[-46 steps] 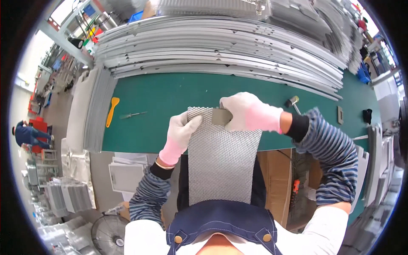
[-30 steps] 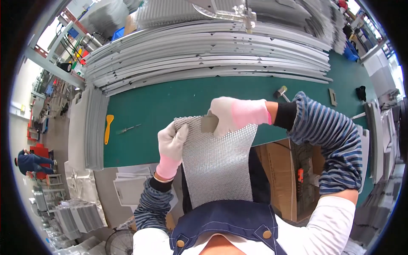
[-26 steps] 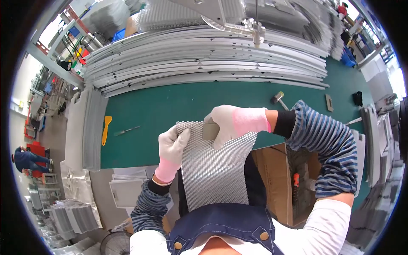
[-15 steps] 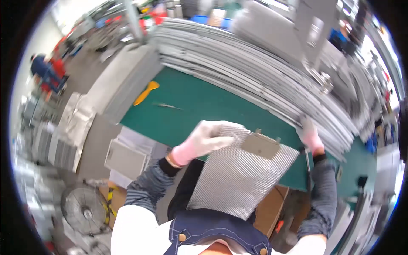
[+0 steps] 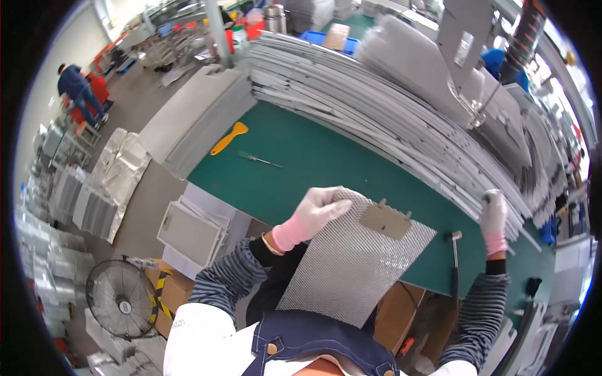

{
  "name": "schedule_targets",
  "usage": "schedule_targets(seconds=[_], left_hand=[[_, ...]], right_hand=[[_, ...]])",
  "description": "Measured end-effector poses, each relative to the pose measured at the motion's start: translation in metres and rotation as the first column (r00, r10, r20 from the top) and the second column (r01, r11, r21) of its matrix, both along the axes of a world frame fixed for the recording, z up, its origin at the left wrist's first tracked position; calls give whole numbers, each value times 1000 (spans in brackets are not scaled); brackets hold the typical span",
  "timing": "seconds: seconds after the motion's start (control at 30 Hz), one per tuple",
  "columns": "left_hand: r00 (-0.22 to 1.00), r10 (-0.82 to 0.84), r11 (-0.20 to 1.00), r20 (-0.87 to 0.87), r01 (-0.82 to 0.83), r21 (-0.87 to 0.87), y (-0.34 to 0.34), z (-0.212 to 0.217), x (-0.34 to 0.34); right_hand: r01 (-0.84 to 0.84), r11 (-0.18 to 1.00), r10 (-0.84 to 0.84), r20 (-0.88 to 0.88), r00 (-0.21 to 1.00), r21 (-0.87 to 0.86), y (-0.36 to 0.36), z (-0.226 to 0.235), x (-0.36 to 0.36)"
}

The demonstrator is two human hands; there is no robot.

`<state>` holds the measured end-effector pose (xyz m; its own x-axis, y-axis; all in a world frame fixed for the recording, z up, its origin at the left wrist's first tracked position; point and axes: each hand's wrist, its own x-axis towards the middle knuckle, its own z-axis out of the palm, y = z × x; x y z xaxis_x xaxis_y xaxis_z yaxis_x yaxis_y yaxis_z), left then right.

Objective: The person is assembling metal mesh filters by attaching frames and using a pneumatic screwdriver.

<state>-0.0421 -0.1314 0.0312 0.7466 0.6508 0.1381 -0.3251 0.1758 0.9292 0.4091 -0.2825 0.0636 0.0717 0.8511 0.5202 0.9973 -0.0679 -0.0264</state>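
A silvery expanded-metal mesh sheet [image 5: 351,263] stands tilted in front of me, its lower end against my apron. My left hand [image 5: 311,219], in a white and pink glove, grips its upper left corner between thumb and fingers. A beige plate [image 5: 385,220] with small tabs sits at the sheet's upper edge. Farther right, my gloved right hand [image 5: 494,216] is closed beside the ends of the long grey metal strips [image 5: 389,119]. Something small and dark shows at its fingertips, too hidden to name. A hammer [image 5: 455,263] with a dark handle lies between the sheet and that hand.
On the green tabletop [image 5: 313,150] lie a yellow scraper [image 5: 229,138] and a thin screwdriver [image 5: 259,160]. Grey panels [image 5: 194,113] are stacked at the left. A floor fan [image 5: 122,299] stands at lower left. Another person [image 5: 81,91] is far off at upper left.
My right hand has moved right, away from the hammer and along the strip ends, and is now closed. The left hand still holds the mesh sheet. The whole view has shifted slightly.
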Motion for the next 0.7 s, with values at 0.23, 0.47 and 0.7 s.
schedule_targets(seconds=[0.23, 0.47, 0.7], left_hand=[[998, 36, 999, -42, -34, 42, -7, 18, 19], [996, 40, 982, -74, -25, 189, -22, 34, 8], [998, 6, 996, -69, 0, 84, -31, 49, 3]], right_hand=[[-124, 992, 121, -294, 948, 11, -101, 100, -77], [-408, 789, -59, -716, 695, -460, -16, 141, -171], [-627, 635, 80, -770, 634, -450, 29, 133, -205]])
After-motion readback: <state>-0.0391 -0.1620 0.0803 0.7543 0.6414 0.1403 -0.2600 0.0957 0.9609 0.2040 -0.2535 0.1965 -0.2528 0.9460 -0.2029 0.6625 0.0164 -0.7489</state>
